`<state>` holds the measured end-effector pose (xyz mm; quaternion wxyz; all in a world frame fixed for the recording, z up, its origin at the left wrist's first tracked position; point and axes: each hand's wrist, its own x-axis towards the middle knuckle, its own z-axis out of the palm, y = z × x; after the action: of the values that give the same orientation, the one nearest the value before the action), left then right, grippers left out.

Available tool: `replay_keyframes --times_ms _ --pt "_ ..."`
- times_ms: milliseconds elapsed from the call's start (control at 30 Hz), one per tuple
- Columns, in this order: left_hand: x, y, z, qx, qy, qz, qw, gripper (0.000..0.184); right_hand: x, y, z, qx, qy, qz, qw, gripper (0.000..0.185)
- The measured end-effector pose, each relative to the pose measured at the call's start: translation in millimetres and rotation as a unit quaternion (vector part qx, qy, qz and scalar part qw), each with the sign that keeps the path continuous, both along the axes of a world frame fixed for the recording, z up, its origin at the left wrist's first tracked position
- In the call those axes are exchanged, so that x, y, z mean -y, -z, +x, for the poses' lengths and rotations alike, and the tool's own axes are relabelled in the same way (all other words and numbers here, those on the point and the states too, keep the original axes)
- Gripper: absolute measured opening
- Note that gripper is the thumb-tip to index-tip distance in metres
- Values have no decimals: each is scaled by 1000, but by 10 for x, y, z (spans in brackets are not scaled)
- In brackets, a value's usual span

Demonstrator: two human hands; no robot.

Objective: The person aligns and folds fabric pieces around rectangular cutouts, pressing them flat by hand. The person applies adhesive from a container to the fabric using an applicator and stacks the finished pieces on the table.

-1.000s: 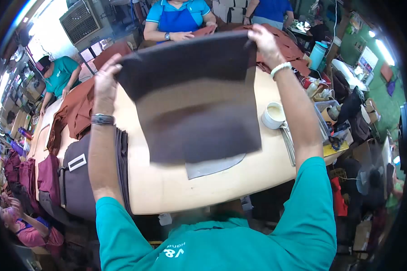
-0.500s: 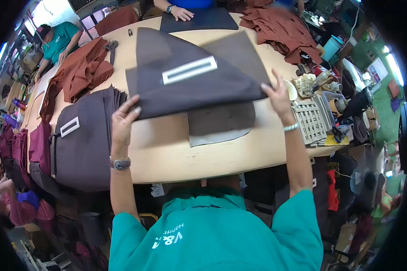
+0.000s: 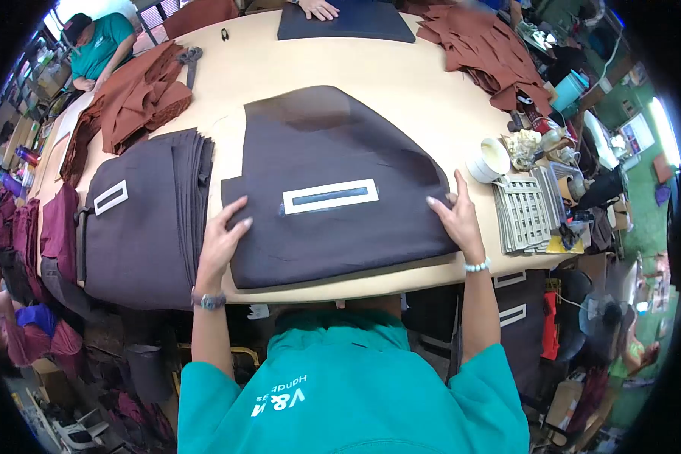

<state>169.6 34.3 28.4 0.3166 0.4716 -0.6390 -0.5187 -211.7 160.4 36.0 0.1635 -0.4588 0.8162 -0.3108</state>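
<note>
A dark brown fabric panel (image 3: 340, 242) lies spread on the table in front of me, with a pale rectangular frame (image 3: 330, 197) around a dark slot on it. My left hand (image 3: 223, 242) touches the panel's left edge, thumb and index finger apart. At the right edge, my right hand (image 3: 461, 223) rests its thumb on the fabric, index finger stretched away. Whatever lies under the panel is hidden. Left of my left hand stands a thick stack of similar dark panels (image 3: 147, 234), its top one carrying another pale frame (image 3: 111, 197).
Pale slotted frames (image 3: 520, 216) are stacked at the right edge near a white cup (image 3: 493, 160). Reddish-brown pieces (image 3: 140, 98) pile up at left, more reddish-brown pieces (image 3: 484, 53) at back right. A co-worker's hand (image 3: 319, 9) rests on a dark board (image 3: 348, 23) opposite.
The panel came down toward me from a raised, folded position and now lies flatter, covering the dark piece with the pale edge below it. Both hands lowered with it, and their grip has loosened.
</note>
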Motion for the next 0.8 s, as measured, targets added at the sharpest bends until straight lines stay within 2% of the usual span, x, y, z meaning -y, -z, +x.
replay_keyframes --times_ms 33,167,200,267,400,433,533,567,800 --pt "128 83 -44 2 0 -13 1000 42 122 52 -26 -5 -10 -20 1000 78" --pt "554 139 -244 0 -3 -120 993 40 546 145 -113 15 -32 -221 975 72" --pt "667 129 -278 -1 -5 -134 991 40 561 -134 -47 38 8 -141 989 74" --pt "928 198 -337 24 -7 -142 989 41 748 22 -256 25 0 -231 973 73" --pt "1233 313 -524 96 -21 -142 985 42 960 -67 -331 -54 24 -123 991 74" --pt "1266 305 -554 110 -29 -143 983 42 1012 -1 -389 -38 29 -115 992 75" --pt "1369 296 -614 150 -49 -173 972 40 1134 136 -516 -59 14 -129 990 75" --pt "1434 370 -615 167 -62 -217 960 37 1160 155 -547 -56 15 -124 991 75" --pt "1639 342 -671 172 -80 -208 960 34 1374 80 -581 -47 22 -108 993 73"
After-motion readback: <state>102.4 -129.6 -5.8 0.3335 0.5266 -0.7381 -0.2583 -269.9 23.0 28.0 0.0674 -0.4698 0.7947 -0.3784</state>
